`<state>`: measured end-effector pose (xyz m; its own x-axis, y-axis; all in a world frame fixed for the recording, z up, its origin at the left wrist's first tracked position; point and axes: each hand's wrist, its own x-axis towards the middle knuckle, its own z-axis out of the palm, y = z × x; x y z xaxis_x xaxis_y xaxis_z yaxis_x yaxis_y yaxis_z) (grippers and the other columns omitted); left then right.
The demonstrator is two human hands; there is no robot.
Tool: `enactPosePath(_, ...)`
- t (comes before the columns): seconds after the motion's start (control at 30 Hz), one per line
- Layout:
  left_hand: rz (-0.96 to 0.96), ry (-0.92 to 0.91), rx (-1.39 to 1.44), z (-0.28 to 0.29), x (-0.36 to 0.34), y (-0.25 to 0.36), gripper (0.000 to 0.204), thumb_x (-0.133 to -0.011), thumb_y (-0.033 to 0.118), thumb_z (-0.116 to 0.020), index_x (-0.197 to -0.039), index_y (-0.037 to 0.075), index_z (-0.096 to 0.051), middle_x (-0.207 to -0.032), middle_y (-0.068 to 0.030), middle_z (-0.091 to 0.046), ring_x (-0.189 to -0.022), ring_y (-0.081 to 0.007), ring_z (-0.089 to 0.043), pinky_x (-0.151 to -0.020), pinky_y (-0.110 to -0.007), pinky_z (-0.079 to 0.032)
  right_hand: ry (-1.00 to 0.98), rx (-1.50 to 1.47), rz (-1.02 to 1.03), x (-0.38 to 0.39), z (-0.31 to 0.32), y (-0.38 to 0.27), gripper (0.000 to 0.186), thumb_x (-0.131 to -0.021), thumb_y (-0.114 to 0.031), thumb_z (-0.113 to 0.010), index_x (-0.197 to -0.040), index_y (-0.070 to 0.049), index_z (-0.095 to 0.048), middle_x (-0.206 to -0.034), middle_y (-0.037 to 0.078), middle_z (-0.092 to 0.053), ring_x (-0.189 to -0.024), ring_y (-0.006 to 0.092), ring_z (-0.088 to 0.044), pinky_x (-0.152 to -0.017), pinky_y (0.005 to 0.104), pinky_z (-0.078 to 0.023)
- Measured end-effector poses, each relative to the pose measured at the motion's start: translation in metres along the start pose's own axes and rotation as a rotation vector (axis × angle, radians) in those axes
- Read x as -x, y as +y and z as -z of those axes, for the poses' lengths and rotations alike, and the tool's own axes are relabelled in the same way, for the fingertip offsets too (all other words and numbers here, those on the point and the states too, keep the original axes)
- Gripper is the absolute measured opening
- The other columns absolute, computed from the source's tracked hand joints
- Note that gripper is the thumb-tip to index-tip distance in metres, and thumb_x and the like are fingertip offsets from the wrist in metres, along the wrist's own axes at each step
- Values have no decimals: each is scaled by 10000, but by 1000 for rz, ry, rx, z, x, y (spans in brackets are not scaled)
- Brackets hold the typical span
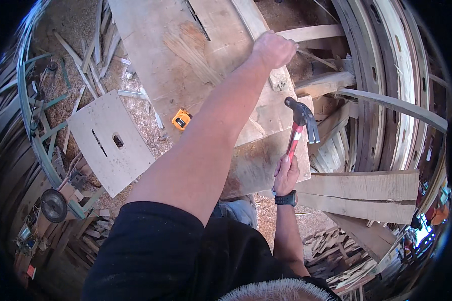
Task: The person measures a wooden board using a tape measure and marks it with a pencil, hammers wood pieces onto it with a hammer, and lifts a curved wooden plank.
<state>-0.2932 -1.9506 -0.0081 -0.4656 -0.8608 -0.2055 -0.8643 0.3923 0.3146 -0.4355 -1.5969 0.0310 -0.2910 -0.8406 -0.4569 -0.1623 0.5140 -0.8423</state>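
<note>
My left arm reaches across the worktable. At its end my left hand is closed over a long wooden strip at the table's right side. Its curled fingers hide whatever they grip. Nearer to me, my right hand is wrapped round the red handle of a claw hammer. The hammer's dark head points away from me, beyond the table's near right corner. On the tabletop, left of my forearm, lies a yellow tape measure. Thin pieces of wood lie on the table under my left arm.
A small wooden panel with a slot and an oval hole stands left of the table. Long planks are stacked at the right. A cracked thick board sticks out near my right wrist. Sawdust and scrap wood cover the floor.
</note>
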Motion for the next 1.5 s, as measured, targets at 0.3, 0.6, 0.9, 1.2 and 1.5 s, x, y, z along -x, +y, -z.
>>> enactPosePath(0.3,-19,18,-19,-1,-1,-2,501,-1086,430,-364,-1006,121,-750,-864,-151,-759,-852,-333,-751,-824,-493,-587,12,45,56,-20,-7,-10,336,-1106,-336,-484,-906,-74,-548,-657,-28,-485,-522,45,-437,-458,234,-351)
enactPosePath(0.6,-265,349,-186,-29,0,-21,357,-1031,336,-488,-924,89,-722,-834,-141,-754,-773,-303,-751,-604,-458,-557,91,58,156,-19,-24,-6,292,-1100,-280,-505,-912,-61,-551,-639,-20,-497,-527,56,-454,-475,249,-369)
enactPosePath(0.9,-160,135,-204,-16,-4,-8,335,-1036,313,-479,-933,97,-714,-842,-132,-757,-785,-301,-758,-675,-466,-592,244,-167,98,32,-90,-7,231,-1084,-232,-513,-947,-48,-543,-639,7,-531,-528,86,-497,-498,278,-405)
enactPosePath(1.2,-239,187,-253,-14,-2,-9,350,-1053,309,-465,-906,109,-711,-815,-120,-750,-746,-295,-754,-652,-459,-590,314,-486,18,0,-154,-43,294,-1092,-288,-490,-909,-58,-488,-621,-4,-485,-496,67,-451,-459,265,-363)
enactPosePath(1.5,-243,189,-280,-12,-2,-10,366,-1063,313,-452,-905,111,-713,-812,-120,-751,-741,-295,-754,-648,-460,-589,420,-342,-39,-17,-163,-40,273,-1111,-279,-429,-954,-65,-490,-646,-16,-492,-492,72,-467,-446,250,-375)
